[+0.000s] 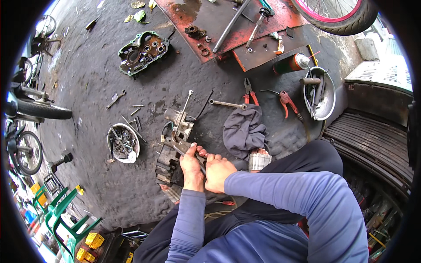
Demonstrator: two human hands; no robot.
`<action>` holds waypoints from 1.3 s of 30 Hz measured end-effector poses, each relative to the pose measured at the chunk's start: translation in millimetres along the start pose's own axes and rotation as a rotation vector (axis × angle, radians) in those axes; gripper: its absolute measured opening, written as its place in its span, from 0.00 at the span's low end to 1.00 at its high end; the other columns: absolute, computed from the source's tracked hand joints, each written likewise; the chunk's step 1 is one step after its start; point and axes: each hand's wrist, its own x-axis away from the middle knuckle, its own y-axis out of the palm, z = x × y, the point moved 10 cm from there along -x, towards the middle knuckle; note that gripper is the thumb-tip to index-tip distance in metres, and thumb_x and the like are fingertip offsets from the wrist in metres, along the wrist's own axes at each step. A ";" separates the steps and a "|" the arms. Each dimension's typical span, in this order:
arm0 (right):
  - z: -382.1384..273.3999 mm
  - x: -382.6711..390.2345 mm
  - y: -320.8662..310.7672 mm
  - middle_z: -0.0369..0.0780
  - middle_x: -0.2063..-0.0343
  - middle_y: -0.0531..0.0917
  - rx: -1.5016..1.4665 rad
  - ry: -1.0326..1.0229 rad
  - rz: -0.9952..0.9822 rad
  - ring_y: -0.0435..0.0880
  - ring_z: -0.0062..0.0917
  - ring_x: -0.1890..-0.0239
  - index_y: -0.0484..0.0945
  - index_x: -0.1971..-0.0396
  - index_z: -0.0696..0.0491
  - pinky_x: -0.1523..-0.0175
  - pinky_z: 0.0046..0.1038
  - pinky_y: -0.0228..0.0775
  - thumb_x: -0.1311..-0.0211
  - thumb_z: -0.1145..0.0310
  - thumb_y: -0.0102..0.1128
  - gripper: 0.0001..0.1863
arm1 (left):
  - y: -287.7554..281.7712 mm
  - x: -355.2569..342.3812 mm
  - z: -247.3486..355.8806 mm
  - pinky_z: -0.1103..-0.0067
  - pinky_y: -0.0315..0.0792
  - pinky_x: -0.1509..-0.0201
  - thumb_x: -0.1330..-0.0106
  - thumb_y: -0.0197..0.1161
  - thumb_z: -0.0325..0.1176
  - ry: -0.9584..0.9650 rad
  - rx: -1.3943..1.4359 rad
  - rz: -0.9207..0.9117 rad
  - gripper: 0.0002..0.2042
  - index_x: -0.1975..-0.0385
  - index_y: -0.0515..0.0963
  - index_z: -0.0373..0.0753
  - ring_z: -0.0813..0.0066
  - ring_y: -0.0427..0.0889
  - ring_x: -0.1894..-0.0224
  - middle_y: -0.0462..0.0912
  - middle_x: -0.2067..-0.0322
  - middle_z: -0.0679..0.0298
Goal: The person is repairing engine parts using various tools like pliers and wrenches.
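My left hand [191, 168] and my right hand [218, 173] are closed side by side around the handles of a grey metal tool that looks like pliers [176, 143]. Its head lies against a motorcycle engine part [166, 164] with dark fins, on the ground between my feet. A paler metal fitting [182, 125] rises from the far side of that part. The exact spot where the jaws touch is too small to tell. Just right of the part lie a grey cloth [245, 130], a combination wrench [228, 104] and red-handled pliers [250, 92].
A bowl of small parts [124, 142] stands left. An engine cover [142, 52] lies farther off. Right are a red air blow gun [287, 103], a spray can [291, 63] and a white basin [330, 105] with a hammer. A red metal sheet [188, 22] bears rods.
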 end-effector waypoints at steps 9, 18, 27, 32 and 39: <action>46.7 -9.6 5.4 0.54 0.57 0.84 -0.359 -0.165 -0.423 0.84 0.43 0.51 0.76 0.47 0.65 0.46 0.39 0.73 0.37 0.41 0.62 0.38 | -6.6 -7.0 -5.3 0.70 0.71 0.63 0.29 0.56 0.30 -0.034 -0.013 -0.066 0.04 0.61 0.71 0.38 0.74 0.72 0.72 0.71 0.73 0.66; 45.3 43.2 59.1 0.35 0.66 0.82 -1.193 0.088 -0.703 0.82 0.20 0.69 0.76 0.54 0.57 0.65 0.26 0.79 0.25 0.46 0.51 0.25 | -3.4 -6.4 -6.3 0.67 0.73 0.61 0.35 0.56 0.25 -0.025 0.083 -0.119 0.09 0.56 0.71 0.35 0.70 0.74 0.70 0.74 0.71 0.61; 31.0 52.8 72.2 0.31 0.77 0.76 -1.525 0.106 -0.729 0.77 0.16 0.77 0.76 0.61 0.54 0.72 0.22 0.73 0.23 0.58 0.53 0.14 | -2.7 -2.6 -4.6 0.63 0.77 0.54 0.39 0.57 0.23 -0.050 0.099 -0.120 0.14 0.53 0.70 0.34 0.63 0.78 0.66 0.76 0.69 0.59; 42.9 48.3 69.7 0.34 0.81 0.77 -1.250 0.228 -0.588 0.78 0.20 0.78 0.77 0.67 0.56 0.74 0.25 0.71 0.25 0.61 0.55 0.14 | 5.1 -1.3 -9.2 0.63 0.77 0.54 0.40 0.58 0.23 -0.040 0.116 -0.159 0.14 0.54 0.70 0.34 0.63 0.78 0.66 0.77 0.69 0.58; 29.3 53.7 -8.2 0.54 0.78 0.82 -0.399 0.010 -0.046 0.85 0.49 0.67 0.84 0.73 0.61 0.55 0.43 0.77 0.36 0.60 0.64 0.17 | -5.1 -5.3 -6.7 0.64 0.76 0.55 0.41 0.59 0.23 0.036 0.084 -0.106 0.15 0.53 0.70 0.34 0.64 0.77 0.67 0.76 0.69 0.59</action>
